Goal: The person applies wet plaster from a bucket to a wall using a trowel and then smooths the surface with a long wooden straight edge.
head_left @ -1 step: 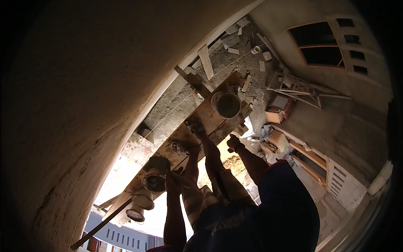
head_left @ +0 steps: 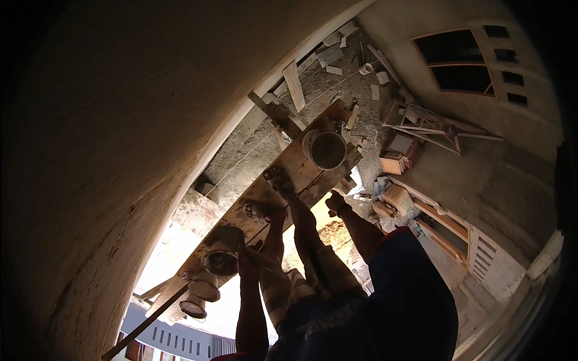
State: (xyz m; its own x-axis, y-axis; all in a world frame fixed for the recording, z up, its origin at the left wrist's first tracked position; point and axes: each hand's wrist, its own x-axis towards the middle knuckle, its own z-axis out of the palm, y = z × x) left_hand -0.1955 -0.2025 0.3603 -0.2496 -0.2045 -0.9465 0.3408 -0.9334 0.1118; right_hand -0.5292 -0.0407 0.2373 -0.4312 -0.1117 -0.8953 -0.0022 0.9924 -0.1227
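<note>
My right hand (head_left: 335,203) is held out over the gap beside the plank platform (head_left: 253,192), a dark silhouette with its fingers curled into a fist. Nothing is seen sticking out of it. My left hand (head_left: 248,259) hangs low beside a dark bucket (head_left: 229,236) on the platform's near left part. Shadow hides most of its fingers, so whether it holds anything is unclear. My two feet, in sandals, stand on the planks. Farther along, a large pale bucket (head_left: 325,150) rests on the boards, its greyish inside visible.
Two smaller round containers (head_left: 205,290) sit past the dark bucket, near a long pole (head_left: 144,322). A bare plastered wall (head_left: 108,150) rises on the left. Below lie rubble, a wooden trestle frame (head_left: 445,132), boxes (head_left: 400,153) and sacks (head_left: 388,207). The platform's edges drop away.
</note>
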